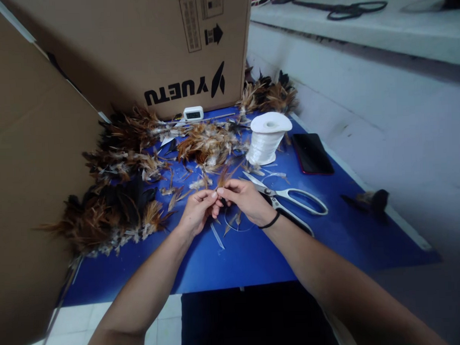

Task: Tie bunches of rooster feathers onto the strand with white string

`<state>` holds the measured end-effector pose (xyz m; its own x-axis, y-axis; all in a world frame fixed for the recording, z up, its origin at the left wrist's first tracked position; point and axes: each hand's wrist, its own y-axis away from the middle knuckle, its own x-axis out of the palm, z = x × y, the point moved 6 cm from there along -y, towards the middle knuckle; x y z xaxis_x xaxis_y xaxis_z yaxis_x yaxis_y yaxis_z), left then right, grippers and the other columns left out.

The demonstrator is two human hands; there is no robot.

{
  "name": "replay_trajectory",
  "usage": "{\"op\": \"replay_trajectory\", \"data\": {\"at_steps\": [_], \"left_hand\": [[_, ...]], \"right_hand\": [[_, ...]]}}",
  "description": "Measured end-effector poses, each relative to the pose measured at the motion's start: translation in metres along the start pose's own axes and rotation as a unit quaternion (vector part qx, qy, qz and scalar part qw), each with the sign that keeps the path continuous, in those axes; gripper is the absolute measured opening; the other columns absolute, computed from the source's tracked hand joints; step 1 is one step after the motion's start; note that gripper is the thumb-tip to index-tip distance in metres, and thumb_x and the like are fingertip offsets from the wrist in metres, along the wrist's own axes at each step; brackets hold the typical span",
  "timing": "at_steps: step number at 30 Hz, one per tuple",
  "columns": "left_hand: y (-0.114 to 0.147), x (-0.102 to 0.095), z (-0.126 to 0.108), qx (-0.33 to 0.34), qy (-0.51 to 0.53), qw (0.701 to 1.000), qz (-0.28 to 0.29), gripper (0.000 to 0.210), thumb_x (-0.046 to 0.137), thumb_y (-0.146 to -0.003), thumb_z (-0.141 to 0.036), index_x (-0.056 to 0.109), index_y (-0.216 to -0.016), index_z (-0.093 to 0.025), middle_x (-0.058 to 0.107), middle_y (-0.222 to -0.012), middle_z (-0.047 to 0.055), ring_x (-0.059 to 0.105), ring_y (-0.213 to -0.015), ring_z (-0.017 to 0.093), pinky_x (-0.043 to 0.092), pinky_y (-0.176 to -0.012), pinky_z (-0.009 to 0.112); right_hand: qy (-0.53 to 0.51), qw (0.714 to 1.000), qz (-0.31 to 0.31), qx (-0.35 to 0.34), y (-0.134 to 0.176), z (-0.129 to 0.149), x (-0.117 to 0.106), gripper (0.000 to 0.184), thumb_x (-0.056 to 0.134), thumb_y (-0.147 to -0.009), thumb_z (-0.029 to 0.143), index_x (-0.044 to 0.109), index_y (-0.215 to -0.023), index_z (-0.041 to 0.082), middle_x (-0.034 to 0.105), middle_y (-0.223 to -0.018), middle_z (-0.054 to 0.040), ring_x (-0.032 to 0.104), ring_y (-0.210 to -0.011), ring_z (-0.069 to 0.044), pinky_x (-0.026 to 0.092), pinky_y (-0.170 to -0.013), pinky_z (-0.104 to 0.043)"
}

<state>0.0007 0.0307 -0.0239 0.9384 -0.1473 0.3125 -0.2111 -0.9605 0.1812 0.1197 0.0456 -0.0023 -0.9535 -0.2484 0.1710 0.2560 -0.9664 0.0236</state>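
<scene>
Over the blue table my left hand [195, 210] and my right hand [248, 198] meet fingertip to fingertip. Small brown feathers [224, 175] stick up from the right hand's pinch. The left thumb and index finger are closed at the lower end of the same feathers, which the fingers partly hide. A thin white ribbon piece [217, 236] lies just below the hands. White-handled scissors [306, 201] rest open-bladed right beside my right hand, partly under the wrist. Behind the hands stands a spool of white ribbon [266, 145].
Feather bunches [111, 217] line the left side, with another feather pile [208, 145] in the middle. A small white digital display [193, 113] sits before a large cardboard box [128, 60]. A phone [313, 153] lies right, and black scissors [354, 10] rest on the ledge.
</scene>
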Motion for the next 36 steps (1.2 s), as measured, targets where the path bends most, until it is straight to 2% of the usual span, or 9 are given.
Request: {"op": "replay_trajectory", "data": {"at_steps": [7, 11, 16, 26, 36], "left_hand": [[0.0002, 0.0000, -0.0017, 0.019, -0.010, 1.000, -0.007, 0.023, 0.070, -0.072, -0.034, 0.063, -0.071, -0.012, 0.062, -0.061, 0.000, 0.049, -0.039, 0.005, 0.036, -0.039, 0.018], [0.0010, 0.0017, -0.0005, 0.000, -0.010, 1.000, 0.001, 0.026, 0.071, -0.071, -0.037, 0.063, -0.071, -0.012, 0.062, -0.061, 0.000, 0.049, -0.040, 0.005, 0.037, -0.040, 0.018], [0.0019, 0.0057, 0.0032, -0.040, 0.031, 0.998, 0.037, 0.032, 0.067, -0.074, -0.043, 0.064, -0.076, -0.011, 0.064, -0.066, 0.003, 0.052, -0.044, 0.007, 0.039, -0.039, 0.018], [0.0000, 0.0024, 0.0055, -0.039, 0.022, 0.999, 0.020, 0.031, 0.070, -0.072, -0.041, 0.064, -0.070, -0.011, 0.060, -0.058, 0.001, 0.048, -0.041, 0.004, 0.037, -0.039, 0.016], [0.0022, 0.0049, 0.0037, -0.065, 0.009, 0.996, 0.053, 0.032, 0.067, -0.074, -0.044, 0.065, -0.076, -0.012, 0.063, -0.066, 0.004, 0.053, -0.046, 0.007, 0.038, -0.039, 0.018]], "right_hand": [[-0.005, 1.000, -0.009, -0.016, -0.0004, 0.0016, -0.0008, 0.034, 0.070, -0.067, 0.047, 0.059, -0.065, 0.016, 0.055, -0.057, 0.0031, 0.044, -0.052, -0.008, 0.036, -0.052, -0.024], [0.006, 1.000, -0.016, -0.017, -0.0005, 0.0014, -0.0021, 0.033, 0.070, -0.068, 0.047, 0.059, -0.063, 0.016, 0.055, -0.056, 0.0033, 0.044, -0.051, -0.008, 0.036, -0.052, -0.025], [-0.010, 1.000, -0.011, -0.009, 0.0000, 0.0010, -0.0018, 0.033, 0.069, -0.069, 0.047, 0.059, -0.064, 0.016, 0.058, -0.060, 0.0017, 0.048, -0.054, -0.009, 0.039, -0.054, -0.025], [0.000, 1.000, -0.009, 0.000, 0.0002, -0.0010, -0.0016, 0.035, 0.070, -0.067, 0.049, 0.060, -0.064, 0.016, 0.057, -0.059, 0.0017, 0.048, -0.054, -0.009, 0.040, -0.054, -0.025], [0.021, 1.000, -0.003, -0.022, 0.0002, 0.0033, -0.0011, 0.029, 0.068, -0.071, 0.043, 0.058, -0.064, 0.017, 0.058, -0.057, 0.0015, 0.050, -0.053, -0.010, 0.041, -0.054, -0.026]]}}
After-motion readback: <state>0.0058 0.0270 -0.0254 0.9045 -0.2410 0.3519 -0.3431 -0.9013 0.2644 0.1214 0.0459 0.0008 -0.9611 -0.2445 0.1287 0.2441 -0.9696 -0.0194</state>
